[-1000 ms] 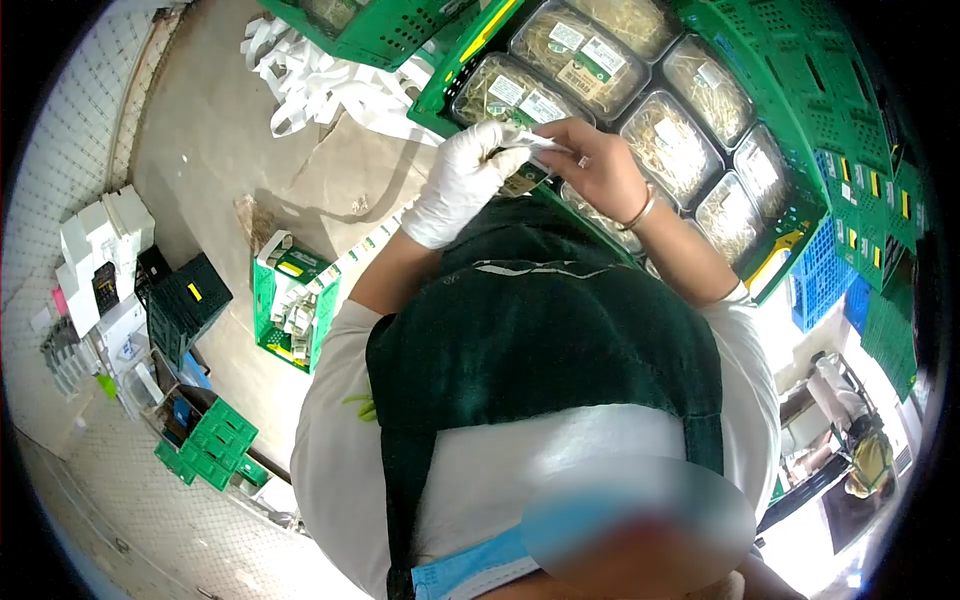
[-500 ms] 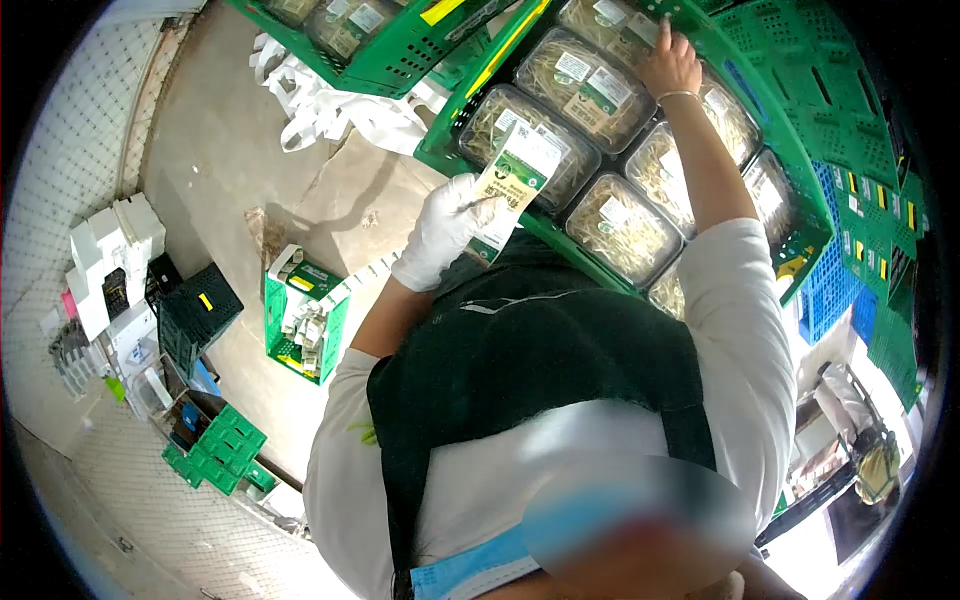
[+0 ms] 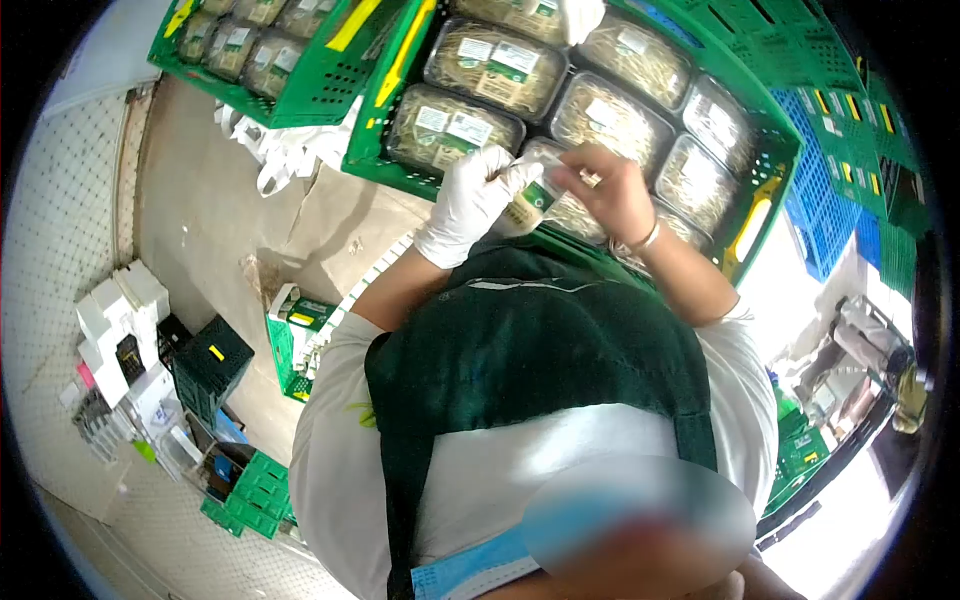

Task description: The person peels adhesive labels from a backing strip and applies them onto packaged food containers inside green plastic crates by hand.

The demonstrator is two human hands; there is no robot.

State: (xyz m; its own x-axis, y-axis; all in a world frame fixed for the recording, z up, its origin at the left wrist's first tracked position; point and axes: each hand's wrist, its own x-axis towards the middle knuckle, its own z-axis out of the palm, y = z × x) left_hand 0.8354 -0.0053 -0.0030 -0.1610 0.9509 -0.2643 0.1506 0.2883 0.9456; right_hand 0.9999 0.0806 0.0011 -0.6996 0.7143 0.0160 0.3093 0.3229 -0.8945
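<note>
My left hand (image 3: 466,208), in a white glove, pinches a strip of green and white labels (image 3: 532,204) over the near edge of a green crate (image 3: 362,165). My bare right hand (image 3: 615,198), a band at its wrist, is closed with thumb and fingertips at the strip's upper edge; a label there is partly hidden by the fingers. Clear-lidded packs of pale, sprout-like strands fill the crate. Packs on the left, such as this one (image 3: 497,70), carry white stickers and a green-tan label. Other packs, like the one just beyond my hands (image 3: 610,118), bear only a white sticker.
A second green crate (image 3: 300,100) of packs stands at upper left. White bags (image 3: 285,150) lie on the floor beside it. A small green crate (image 3: 285,350) holds label rolls. Stacked green and blue crates (image 3: 815,225) stand at right. A white, glove-like shape (image 3: 583,18) shows at the top.
My right hand has come back from a far pack in the crate to the label strip at my left hand. The view has shifted, and the white shape has appeared at the top.
</note>
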